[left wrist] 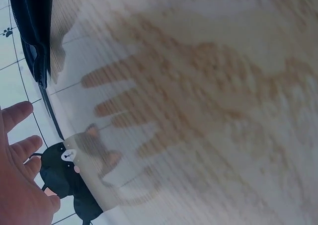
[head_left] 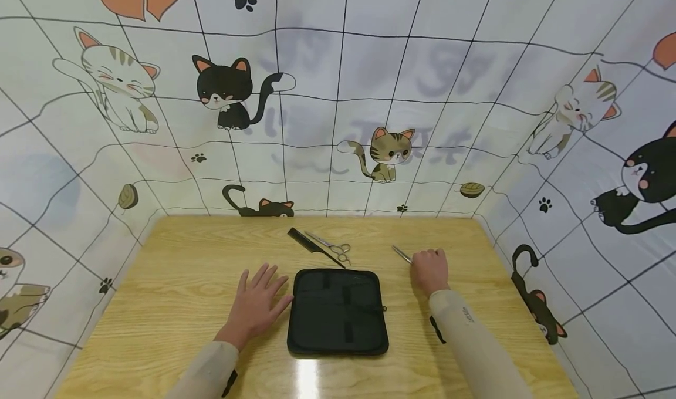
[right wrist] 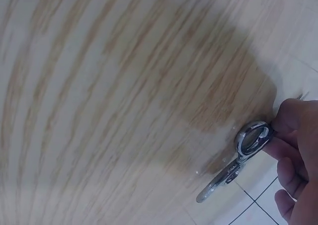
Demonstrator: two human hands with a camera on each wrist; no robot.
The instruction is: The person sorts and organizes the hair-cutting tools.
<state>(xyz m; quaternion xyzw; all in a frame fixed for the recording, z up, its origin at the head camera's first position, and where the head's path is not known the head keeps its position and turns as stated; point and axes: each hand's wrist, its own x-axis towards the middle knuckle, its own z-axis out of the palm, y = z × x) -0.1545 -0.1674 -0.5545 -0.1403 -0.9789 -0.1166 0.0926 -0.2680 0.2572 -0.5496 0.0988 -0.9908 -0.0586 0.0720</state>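
Note:
A pair of metal scissors (right wrist: 254, 139) is pinched in my right hand (head_left: 430, 271), to the right of a black zip case (head_left: 338, 311). In the head view the silver end of these scissors (head_left: 401, 253) sticks out up and left from the fist. The right wrist view shows the finger rings; the fingers (right wrist: 288, 170) hide much of the rest. My left hand (head_left: 256, 305) has its fingers spread beside the case, thumb tip right at its left edge. In the left wrist view part of the case (left wrist: 32, 36) appears above the left fingers (left wrist: 25, 148).
Behind the case lie a black rat-tail comb (head_left: 311, 244) and a second pair of scissors (head_left: 333, 246), close together. The wooden table (head_left: 200, 252) is bordered at the back and sides by a white cat-print cloth (head_left: 317, 123).

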